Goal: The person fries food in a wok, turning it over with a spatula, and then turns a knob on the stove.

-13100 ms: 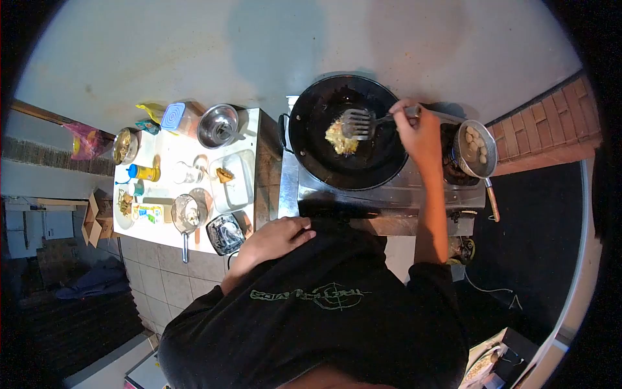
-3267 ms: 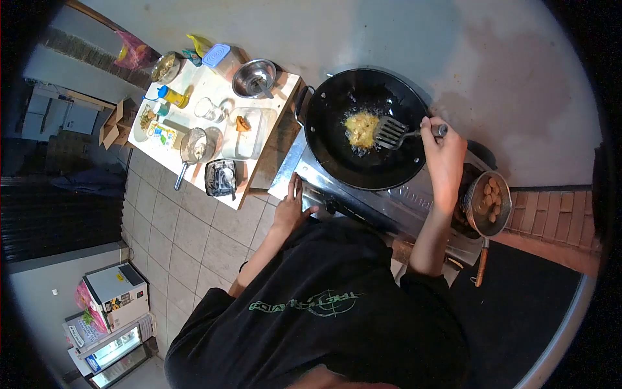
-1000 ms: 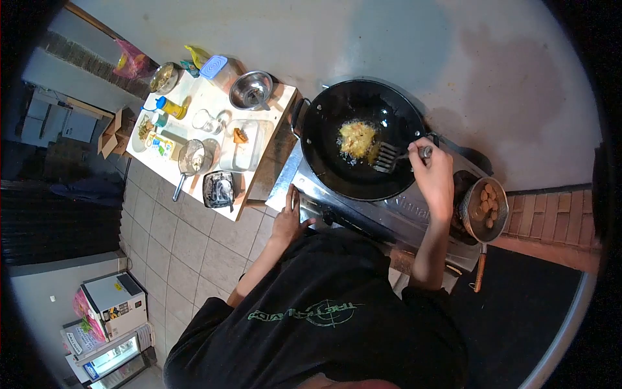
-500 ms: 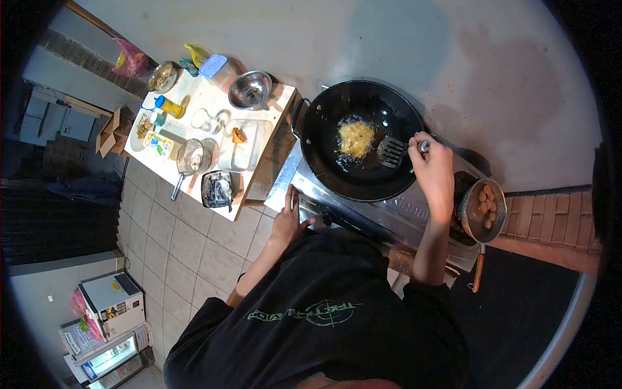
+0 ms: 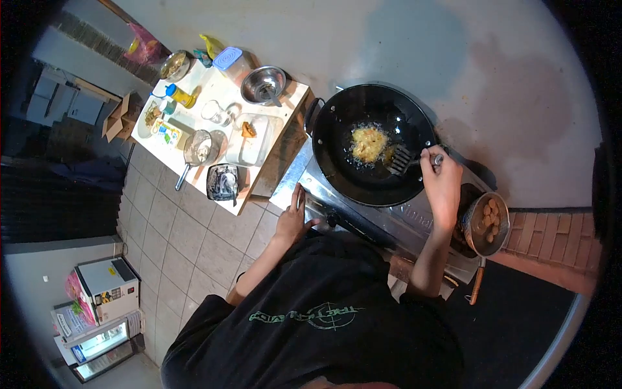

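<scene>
A yellow, lumpy piece of food [image 5: 369, 144] fries in bubbling oil in the middle of a large black wok [image 5: 353, 185]. My right hand [image 5: 442, 185] is closed around the handle of a slotted spatula [image 5: 402, 160]. The spatula's head is inside the wok, right beside the food, with a yellowish bit at its edge. My left hand [image 5: 293, 217] rests at the front left of the metal stove [image 5: 308, 170], fingers stretched out near the knob [image 5: 333, 220].
Right of the wok stands a wooden-handled pan [image 5: 478, 241] holding several brown round pieces. On the table [image 5: 256, 185] at left are a plastic tray [image 5: 259, 152] with a fried piece, a steel bowl [image 5: 246, 91], a saucepan [image 5: 194, 155] and a black dish [image 5: 215, 185].
The view has shifted slightly, so the wok and table appear farther right. The spatula's head has come a little closer to the food. My left hand stays at the stove's edge.
</scene>
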A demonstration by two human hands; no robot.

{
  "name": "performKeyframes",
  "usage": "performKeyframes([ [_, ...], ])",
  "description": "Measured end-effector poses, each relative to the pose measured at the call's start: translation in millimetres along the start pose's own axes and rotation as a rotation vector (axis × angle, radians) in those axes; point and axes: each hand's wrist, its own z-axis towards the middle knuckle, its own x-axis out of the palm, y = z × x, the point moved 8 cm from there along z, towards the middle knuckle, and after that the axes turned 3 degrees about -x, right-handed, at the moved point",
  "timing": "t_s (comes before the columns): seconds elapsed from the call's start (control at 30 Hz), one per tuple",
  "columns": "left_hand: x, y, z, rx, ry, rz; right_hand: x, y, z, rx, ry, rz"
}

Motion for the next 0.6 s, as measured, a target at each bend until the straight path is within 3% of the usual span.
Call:
performKeyframes([
  [0.23, -23, -7, -5, -0.063, 0.069, -0.016, 2, 1, -8, 0.043, 0.053, 0.041],
  [0.3, -23, -7, -19, -0.007, 0.317, 0.049, 0, 2, -9, 0.040, 0.044, 0.041],
  [0.37, -102, -60, -50, 0.168, 0.581, -0.325, -1, 1, -12, 0.044, 0.056, 0.061],
  [0.43, -169, -117, -84, 0.708, 0.560, -0.739, -2, -3, -14, 0.047, 0.050, 0.059],
  [0.5, -215, -151, -130, 1.106, 0.869, -1.030, -3, -3, -15, 0.046, 0.047, 0.065],
  [0.6, -256, -157, -158, 1.458, 0.681, -0.987, -4, -4, -19, 0.100, 0.083, 0.050],
])
